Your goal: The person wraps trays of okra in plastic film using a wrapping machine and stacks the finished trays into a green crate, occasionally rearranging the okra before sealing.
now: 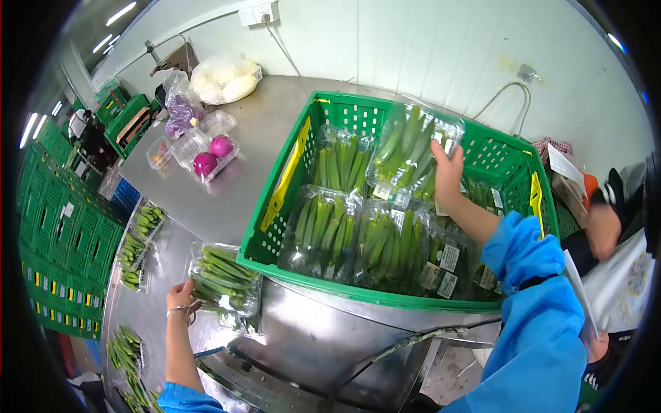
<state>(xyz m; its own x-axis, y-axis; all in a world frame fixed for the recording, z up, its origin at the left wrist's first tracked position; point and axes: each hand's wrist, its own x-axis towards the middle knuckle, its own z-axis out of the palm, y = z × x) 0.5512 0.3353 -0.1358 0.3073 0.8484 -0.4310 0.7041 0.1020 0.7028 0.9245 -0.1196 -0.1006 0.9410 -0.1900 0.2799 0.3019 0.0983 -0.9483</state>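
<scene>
My right hand grips the edge of a clear plastic pack of okra, held tilted over the far side of a green crate. Inside the crate lie several more okra packs, some with white labels. Down on the steel table, my left hand has its fingers closed at the left edge of another okra pack. Part of a further pack shows beneath that one. Both arms wear blue sleeves, and a bracelet circles the left wrist.
Open trays of okra and loose okra lie at the table's left. Purple onions in a clear box and bagged produce sit farther back. Green crates are stacked leftward. Another person's hand appears at right.
</scene>
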